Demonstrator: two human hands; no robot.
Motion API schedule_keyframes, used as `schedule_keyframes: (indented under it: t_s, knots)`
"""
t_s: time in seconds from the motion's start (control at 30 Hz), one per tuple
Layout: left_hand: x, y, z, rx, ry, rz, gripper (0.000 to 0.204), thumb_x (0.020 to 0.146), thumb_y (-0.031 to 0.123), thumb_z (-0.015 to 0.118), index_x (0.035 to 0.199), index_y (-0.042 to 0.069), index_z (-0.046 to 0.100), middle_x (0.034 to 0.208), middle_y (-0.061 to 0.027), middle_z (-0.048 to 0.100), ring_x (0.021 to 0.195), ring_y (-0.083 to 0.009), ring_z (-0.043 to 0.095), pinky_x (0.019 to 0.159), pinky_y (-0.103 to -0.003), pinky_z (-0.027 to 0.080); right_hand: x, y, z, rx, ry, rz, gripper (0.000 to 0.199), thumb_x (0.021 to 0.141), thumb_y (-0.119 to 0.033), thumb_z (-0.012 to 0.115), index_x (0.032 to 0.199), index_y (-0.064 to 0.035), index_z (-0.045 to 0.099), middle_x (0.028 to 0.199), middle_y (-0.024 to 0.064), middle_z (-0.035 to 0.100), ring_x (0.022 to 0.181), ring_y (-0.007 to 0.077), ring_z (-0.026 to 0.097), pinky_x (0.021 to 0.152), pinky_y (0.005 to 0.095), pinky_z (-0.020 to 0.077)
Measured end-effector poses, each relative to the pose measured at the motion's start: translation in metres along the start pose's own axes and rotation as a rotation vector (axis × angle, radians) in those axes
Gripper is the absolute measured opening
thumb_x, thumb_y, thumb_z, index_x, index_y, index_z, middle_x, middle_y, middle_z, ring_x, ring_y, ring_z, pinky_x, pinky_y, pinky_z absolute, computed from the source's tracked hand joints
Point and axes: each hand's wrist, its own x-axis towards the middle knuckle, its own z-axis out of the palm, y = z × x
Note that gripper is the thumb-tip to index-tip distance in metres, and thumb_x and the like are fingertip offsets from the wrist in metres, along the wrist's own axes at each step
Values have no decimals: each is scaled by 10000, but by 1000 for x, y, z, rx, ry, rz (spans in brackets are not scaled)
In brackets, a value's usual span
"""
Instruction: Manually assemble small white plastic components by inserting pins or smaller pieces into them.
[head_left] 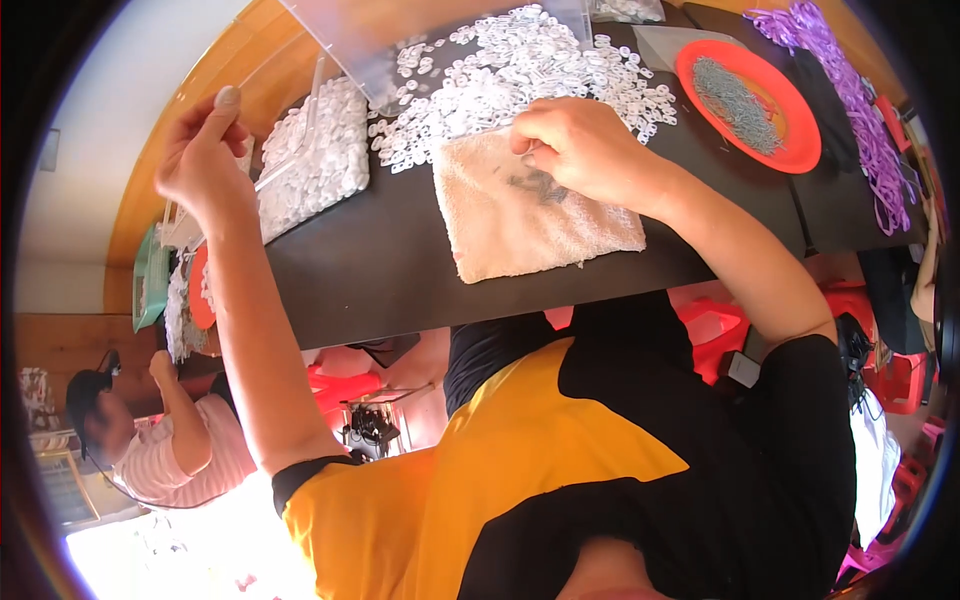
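Over the bench's (380, 270) left edge the left hand (205, 150) is raised with fingers pinched narrow; what it grips I cannot tell. Just right of it lies a clear bag of white rings (315, 155). Farther right, the right hand (575, 145) presses curled fingers on a beige towel (530, 215), the loose ring pile (520, 70) just beyond, nearer this hand.

The bare strip of black tabletop (370, 270) between the beige terry towel (530, 215) and the clear plastic bag of white rings (315, 155) lies open. Beyond the towel, loose white plastic rings (520, 65) crowd the surface (a thick heap), and the round orange plate of grey metal pins (750, 105) blocks the far right side.
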Motion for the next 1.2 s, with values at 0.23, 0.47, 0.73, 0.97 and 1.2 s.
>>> schedule_keyframes:
  t_s: [0.23,0.47,0.73,0.97,1.2]
  knots:
    - [4,-35,-3,591,-114,209,209,763,51,759,953,-21,710,752,-42,665,655,-103,597,572,-228,474,28,9,33,-236,-213,-111,78,749,-55,657,820,-87,654,877,41,638,931,277,612,733,400,501]
    - [-106,-5,42,-74,-524,-403,101,822,89,707,876,4,706,733,-18,654,580,-60,558,482,-200,414,20,12,9,-69,20,-183,67,778,-23,631,839,-37,607,831,93,620,803,286,624,693,389,491]
    - [-149,-19,78,-376,-788,-908,120,871,76,650,858,-43,659,703,-88,644,539,-130,573,474,-249,432,-1,3,-11,124,-77,-71,78,810,-109,625,843,-40,611,811,113,662,762,335,644,663,420,494]
    - [-143,-22,78,-356,-895,-1027,165,900,95,622,948,-56,665,726,-92,635,550,-140,578,432,-246,421,1,2,-13,99,-133,-81,103,818,-130,632,829,-48,570,782,98,641,736,333,636,639,424,486]
    - [-138,-19,83,-289,-924,-1031,119,824,75,634,814,-42,647,687,-95,622,505,-137,557,392,-252,402,2,7,-10,106,-119,-154,90,806,-88,641,808,-36,568,764,103,636,724,331,633,637,415,489]
